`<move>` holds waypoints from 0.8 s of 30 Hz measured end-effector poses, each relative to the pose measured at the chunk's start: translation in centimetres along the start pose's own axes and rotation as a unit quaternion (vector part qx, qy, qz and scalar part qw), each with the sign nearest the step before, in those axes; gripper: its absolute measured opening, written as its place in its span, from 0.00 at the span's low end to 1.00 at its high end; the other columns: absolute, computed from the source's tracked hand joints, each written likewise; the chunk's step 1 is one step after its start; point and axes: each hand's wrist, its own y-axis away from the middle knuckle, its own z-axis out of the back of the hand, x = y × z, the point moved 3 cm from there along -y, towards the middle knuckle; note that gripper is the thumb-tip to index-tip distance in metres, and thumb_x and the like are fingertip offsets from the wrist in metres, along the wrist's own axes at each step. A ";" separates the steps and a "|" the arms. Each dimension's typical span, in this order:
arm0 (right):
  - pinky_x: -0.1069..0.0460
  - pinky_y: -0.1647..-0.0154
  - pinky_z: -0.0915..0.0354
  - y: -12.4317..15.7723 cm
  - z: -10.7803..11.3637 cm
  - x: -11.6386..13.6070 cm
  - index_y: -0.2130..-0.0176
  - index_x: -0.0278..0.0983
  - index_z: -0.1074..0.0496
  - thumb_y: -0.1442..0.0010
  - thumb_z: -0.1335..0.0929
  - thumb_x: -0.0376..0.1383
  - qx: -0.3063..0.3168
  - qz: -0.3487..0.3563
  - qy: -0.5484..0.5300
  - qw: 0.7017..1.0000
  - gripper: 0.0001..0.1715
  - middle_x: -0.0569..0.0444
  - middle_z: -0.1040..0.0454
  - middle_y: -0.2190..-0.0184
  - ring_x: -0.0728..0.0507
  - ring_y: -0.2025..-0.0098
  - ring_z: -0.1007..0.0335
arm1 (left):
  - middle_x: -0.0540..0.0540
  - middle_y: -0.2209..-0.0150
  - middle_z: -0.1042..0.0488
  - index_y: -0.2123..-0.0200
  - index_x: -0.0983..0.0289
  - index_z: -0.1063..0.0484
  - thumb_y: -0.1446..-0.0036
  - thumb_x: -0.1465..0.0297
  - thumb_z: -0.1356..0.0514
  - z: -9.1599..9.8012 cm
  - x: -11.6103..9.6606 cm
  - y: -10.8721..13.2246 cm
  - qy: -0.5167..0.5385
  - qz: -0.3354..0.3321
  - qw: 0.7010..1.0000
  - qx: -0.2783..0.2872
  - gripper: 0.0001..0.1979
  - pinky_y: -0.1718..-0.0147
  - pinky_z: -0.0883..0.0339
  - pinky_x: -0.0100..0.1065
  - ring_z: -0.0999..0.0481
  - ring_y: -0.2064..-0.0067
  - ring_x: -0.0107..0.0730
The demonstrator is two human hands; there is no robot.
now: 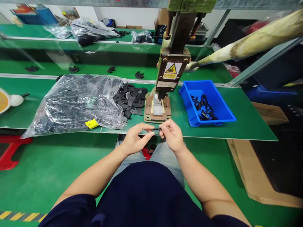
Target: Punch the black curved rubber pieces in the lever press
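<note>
Two hands hold a small dark piece at the middle of the frame, just below the base of a press.
The small dark piece [156, 129] lies between the left hand [137, 138] and the right hand [174, 135], its long axis running nearly across the frame; neither hand is nearer, because the left fingertips hold its left end and the right fingertips pinch its right end. The press [171, 72] stands upright on the table [248, 127], its metal base [152, 118] directly above the hands in the picture. At right of centre, a blue bin [213, 122] contains some dark parts [204, 101]. At left of centre, a clear plastic bag [78, 101] holds many dark pieces, and curved dark pieces [130, 99] lie in a pile at its right end.
</note>
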 end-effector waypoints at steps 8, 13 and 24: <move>0.55 0.75 0.37 0.0 -0.1 -0.8 0.60 0.41 0.30 0.32 0.30 0.57 0.017 0.015 0.004 1.000 0.23 0.61 0.28 0.77 0.53 0.78 0.36 | 0.53 0.61 0.17 0.49 0.60 0.20 0.31 0.69 0.33 0.0 0.0 0.2 0.000 0.005 1.000 0.008 0.09 0.55 0.23 0.35 0.17 0.60 0.31; 0.54 0.73 0.35 -0.1 0.2 -0.7 0.59 0.41 0.30 0.28 0.33 0.53 0.038 0.051 0.061 0.996 0.19 0.60 0.27 0.75 0.51 0.76 0.33 | 0.56 0.59 0.18 0.55 0.60 0.19 0.32 0.65 0.32 0.0 0.9 -0.7 0.008 0.057 0.998 0.033 0.07 0.53 0.25 0.39 0.19 0.55 0.36; 0.48 0.55 0.27 -1.8 2.8 2.8 0.53 0.41 0.21 0.31 0.29 0.43 0.091 0.173 0.238 0.951 0.11 0.53 0.17 0.60 0.46 0.60 0.21 | 0.50 0.67 0.23 0.51 0.61 0.24 0.42 0.56 0.25 -1.8 4.9 -3.1 0.280 0.274 0.900 0.193 0.22 0.65 0.27 0.32 0.22 0.67 0.28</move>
